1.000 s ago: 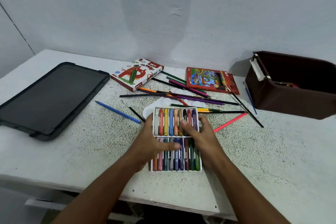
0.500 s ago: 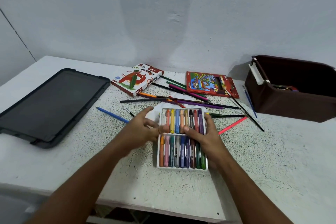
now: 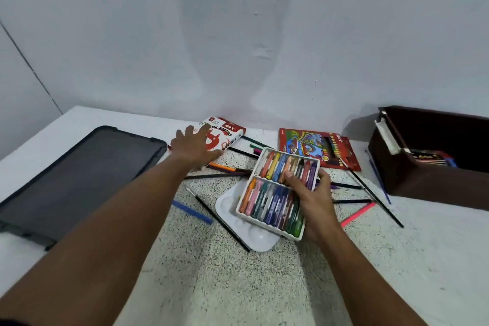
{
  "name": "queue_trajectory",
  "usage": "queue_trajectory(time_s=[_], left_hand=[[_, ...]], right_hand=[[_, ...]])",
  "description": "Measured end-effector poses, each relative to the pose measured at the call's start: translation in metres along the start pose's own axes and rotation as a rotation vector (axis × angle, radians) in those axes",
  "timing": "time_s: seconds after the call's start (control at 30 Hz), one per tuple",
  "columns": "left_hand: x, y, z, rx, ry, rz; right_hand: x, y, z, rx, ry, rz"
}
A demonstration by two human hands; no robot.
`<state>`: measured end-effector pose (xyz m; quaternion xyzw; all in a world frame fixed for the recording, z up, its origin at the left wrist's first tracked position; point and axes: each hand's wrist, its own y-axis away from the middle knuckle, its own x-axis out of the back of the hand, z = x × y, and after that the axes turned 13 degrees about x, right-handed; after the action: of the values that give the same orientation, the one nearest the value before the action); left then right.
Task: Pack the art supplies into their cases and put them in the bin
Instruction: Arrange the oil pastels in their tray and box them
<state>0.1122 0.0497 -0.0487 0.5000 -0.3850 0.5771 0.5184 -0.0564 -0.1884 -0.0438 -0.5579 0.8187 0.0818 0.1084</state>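
Hands, two. The right hand (image 3: 313, 202) grips the white plastic tray of oil pastels (image 3: 277, 190) by its right edge, thumb over the sticks and fingers under and round the rim; the tray is tilted, lifted above the white plastic paint palette (image 3: 239, 222), which lies on the speckled white table (image 3: 225, 280). The left hand (image 3: 194, 147) is spread wide with straight fingers and holds nothing; it lies over the near end of the white and red oil pastels box (image 3: 227, 132), and whether it touches the box cannot be told.

Pastel tray, one: two rows of coloured sticks; the exact count is hard to make out, since the thumb and blur cover some.

Boxes, two: the pastels box, and one red colour-pencil box (image 3: 317, 147) flat beside the wall.

Bin, one: dark brown bin (image 3: 412, 180) at the far right, cut off by the picture's edge, with a flat case partly visible inside.

Lid or tray, one: dark grey rectangular plastic lid (image 3: 76, 180) at the left, its near corner cut off.

Loose items: one blue pencil (image 3: 191, 211), one pink pencil (image 3: 357, 214), one thin black paintbrush (image 3: 219, 219) beside the palette. Further pencils and brushes lie crossed under the tray and hands; their number cannot be told.
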Motion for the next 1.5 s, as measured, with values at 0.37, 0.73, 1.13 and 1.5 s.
queue_trajectory(time_s=[0.37, 0.73, 1.13, 1.5], left_hand=[[0.018, -0.026, 0.008, 0.098, -0.110, -0.226], [0.057, 0.084, 0.014, -0.310, -0.065, -0.222], [0.019, 0.152, 0.019, -0.389, -0.307, -0.311], [0.010, 0.120, 0.085, -0.885, -0.518, -0.192]], right_hand=[[-0.013, -0.027, -0.019, -0.035, -0.053, 0.047], [0.026, -0.038, -0.104, 0.292, -0.081, 0.285], [0.070, 0.012, -0.053, 0.181, 0.000, 0.327], [0.073, 0.031, -0.047, 0.134, -0.020, 0.337]])
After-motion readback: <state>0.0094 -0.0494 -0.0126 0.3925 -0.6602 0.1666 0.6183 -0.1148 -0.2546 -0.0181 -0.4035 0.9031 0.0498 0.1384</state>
